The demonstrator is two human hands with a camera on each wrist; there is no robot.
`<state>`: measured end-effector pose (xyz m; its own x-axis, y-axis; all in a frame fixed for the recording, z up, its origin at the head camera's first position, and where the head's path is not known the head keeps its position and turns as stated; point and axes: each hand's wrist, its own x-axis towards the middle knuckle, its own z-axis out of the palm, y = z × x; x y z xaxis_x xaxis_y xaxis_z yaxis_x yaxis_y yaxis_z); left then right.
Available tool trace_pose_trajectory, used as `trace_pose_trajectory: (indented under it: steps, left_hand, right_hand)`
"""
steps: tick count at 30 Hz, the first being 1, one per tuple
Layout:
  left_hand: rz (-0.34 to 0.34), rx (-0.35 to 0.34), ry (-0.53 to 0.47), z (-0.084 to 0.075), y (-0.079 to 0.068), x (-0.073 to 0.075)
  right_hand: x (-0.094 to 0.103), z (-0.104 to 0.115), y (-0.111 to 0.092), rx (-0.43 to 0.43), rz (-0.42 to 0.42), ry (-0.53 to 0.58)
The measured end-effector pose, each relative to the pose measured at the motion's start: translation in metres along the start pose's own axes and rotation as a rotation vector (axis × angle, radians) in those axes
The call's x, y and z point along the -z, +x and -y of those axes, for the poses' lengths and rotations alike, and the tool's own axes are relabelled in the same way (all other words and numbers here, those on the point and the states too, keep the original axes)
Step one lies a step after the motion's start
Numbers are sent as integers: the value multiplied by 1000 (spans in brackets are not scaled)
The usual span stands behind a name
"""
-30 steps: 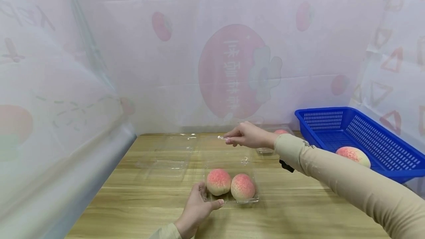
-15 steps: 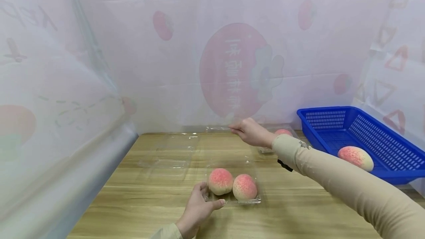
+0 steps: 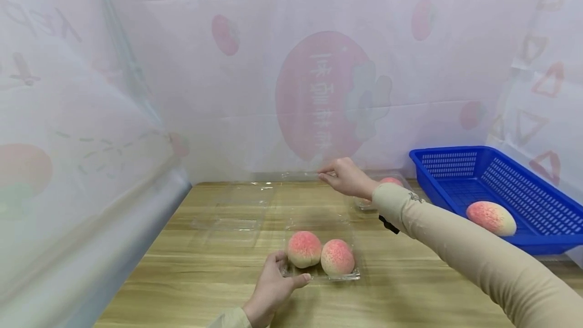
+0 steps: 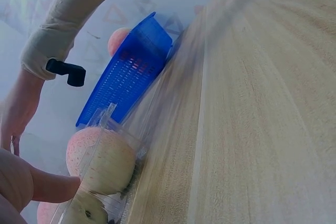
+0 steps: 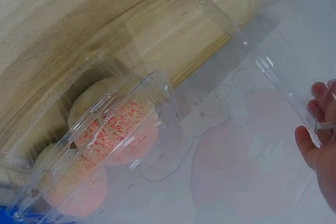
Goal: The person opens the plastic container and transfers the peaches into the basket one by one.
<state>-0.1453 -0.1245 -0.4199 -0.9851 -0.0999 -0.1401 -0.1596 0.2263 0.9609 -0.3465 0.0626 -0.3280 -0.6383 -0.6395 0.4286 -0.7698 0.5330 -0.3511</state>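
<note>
L hand (image 3: pixel 272 285), btm ctr, grips clear rect. plastic box (image 3: pixel 348 277); R hand (image 3: pixel 348 178), ctr, pinches clear-plastic lid (image 5: pixel 268 65). Prob. light, bendy; hold edges.

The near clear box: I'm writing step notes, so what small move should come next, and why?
Probably swing the raised lid toward the person and down over the two peaches. The right hand pinches the lid's edge beyond the box, the peaches sit uncovered in it, and the left hand holds its near left corner, which should help steady it.
</note>
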Motion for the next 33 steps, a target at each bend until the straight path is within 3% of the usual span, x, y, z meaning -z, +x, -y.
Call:
trace_pose_trajectory:
  steps: [10,33]
  left_hand:
    - [-9,-14,2,1,-1,0]
    - [1,-31,-9,2,-2,-2]
  right_hand:
    - [-8,-9,2,-20,-61,-86]
    - [-19,-14,4,-97,35,-53]
